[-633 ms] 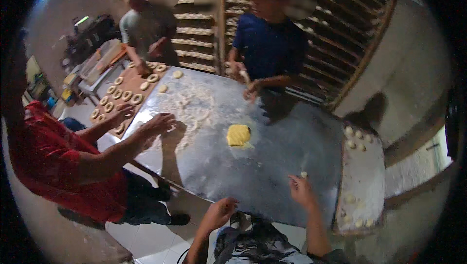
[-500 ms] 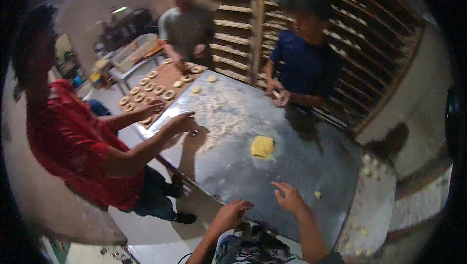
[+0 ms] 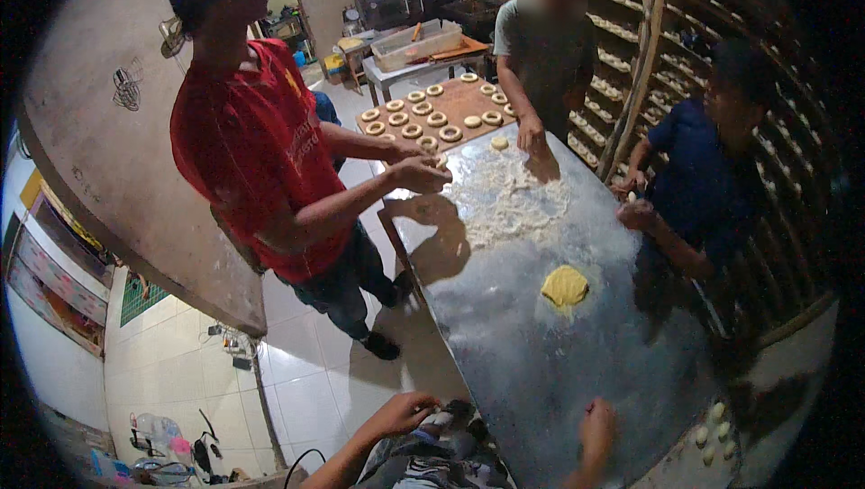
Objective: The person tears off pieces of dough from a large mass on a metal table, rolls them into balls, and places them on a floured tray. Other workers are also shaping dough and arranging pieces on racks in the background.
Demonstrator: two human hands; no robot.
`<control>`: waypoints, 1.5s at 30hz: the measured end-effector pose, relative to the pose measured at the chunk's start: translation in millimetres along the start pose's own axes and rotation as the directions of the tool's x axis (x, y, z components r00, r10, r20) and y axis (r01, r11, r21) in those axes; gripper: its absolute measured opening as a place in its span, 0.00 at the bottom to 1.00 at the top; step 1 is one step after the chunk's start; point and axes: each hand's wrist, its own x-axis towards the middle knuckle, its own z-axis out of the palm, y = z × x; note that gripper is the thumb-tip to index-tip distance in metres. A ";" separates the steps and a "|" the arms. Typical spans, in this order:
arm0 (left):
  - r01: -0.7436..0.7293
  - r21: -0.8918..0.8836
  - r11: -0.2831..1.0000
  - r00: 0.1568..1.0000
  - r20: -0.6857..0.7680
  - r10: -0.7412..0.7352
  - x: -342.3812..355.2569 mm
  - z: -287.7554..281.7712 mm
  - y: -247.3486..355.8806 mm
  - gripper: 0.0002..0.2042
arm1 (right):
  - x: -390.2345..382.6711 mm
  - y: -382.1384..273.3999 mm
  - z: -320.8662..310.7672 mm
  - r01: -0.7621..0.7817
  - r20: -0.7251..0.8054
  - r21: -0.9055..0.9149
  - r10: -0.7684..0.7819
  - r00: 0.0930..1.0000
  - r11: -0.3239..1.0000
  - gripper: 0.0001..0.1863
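Observation:
My left hand (image 3: 405, 415) is by the table's near left edge, its fingers loosely bent and nothing visible in them. Low over the near end of the metal table (image 3: 505, 345), my right hand (image 3: 596, 435) is smeared by motion, with its fingers drawn in. Whether it holds anything does not show. Beyond both hands a flat lump of yellow dough (image 3: 565, 286) lies on the tabletop, apart from them. Loose flour (image 3: 514, 201) covers the surface farther off, with a small round dough piece (image 3: 499, 142) at its far side.
A person in red (image 3: 261, 147) at the left holds a dough ring (image 3: 440, 162). A person in grey (image 3: 545, 57) reaches onto the far end. At right, a person in blue (image 3: 698, 156) handles dough before racks (image 3: 631, 66). Dough rings fill a brown board (image 3: 468, 97).
The view has swung left. My right hand, its fingers spread before, is now drawn in and nearer to me. The person in red has brought both hands together around a dough ring.

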 end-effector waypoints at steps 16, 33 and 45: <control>-0.197 -0.973 0.122 0.949 -0.158 0.271 125.9 180.7 151.3 0.37 | -98.2 -114.0 -66.4 0.718 -0.499 0.547 -0.522 0.692 0.431 0.36; -0.648 -0.353 0.675 0.661 0.180 0.729 111.5 227.9 249.4 0.38 | -135.4 -45.5 -64.1 0.755 -0.754 0.655 0.064 0.654 0.010 0.39; -0.612 -0.659 0.437 0.604 -0.033 0.796 61.7 218.5 276.6 0.34 | -130.3 -44.9 -74.4 0.673 -0.678 0.735 -0.044 0.734 -0.083 0.50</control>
